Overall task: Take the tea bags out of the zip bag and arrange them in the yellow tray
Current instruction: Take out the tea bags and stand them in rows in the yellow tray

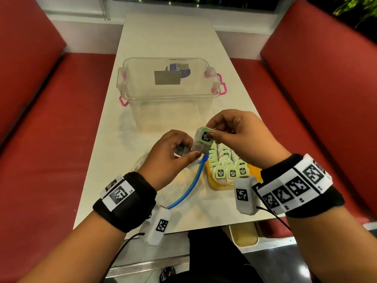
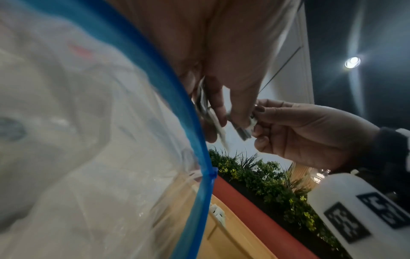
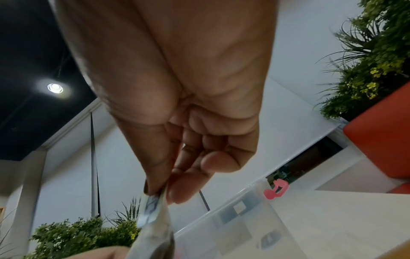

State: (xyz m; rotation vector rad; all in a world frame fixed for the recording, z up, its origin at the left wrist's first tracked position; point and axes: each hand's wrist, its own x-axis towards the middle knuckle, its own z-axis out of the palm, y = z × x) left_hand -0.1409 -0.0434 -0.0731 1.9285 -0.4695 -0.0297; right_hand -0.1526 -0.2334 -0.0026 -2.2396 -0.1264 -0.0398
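Observation:
A tea bag (image 1: pixel 201 140) with a green tag hangs between both hands above the table. My right hand (image 1: pixel 212 130) pinches its top by the tag; the right wrist view shows thumb and forefinger of the right hand (image 3: pixel 164 194) closed on the tea bag (image 3: pixel 155 219). My left hand (image 1: pixel 191 149) pinches its lower corner and has something greyish tucked in the palm. Below lies the clear zip bag (image 1: pixel 183 180) with its blue zip strip (image 1: pixel 189 190), mouth open. The yellow tray (image 1: pixel 219 185) to the right holds several upright tea bags (image 1: pixel 226 166) in rows.
A clear plastic box (image 1: pixel 169 92) with pink latches stands behind the hands, mid-table. Red benches (image 1: pixel 40 119) flank the white table (image 1: pixel 163 37) on both sides. The table's near edge runs just under my wrists. Plants line the wall above the right bench.

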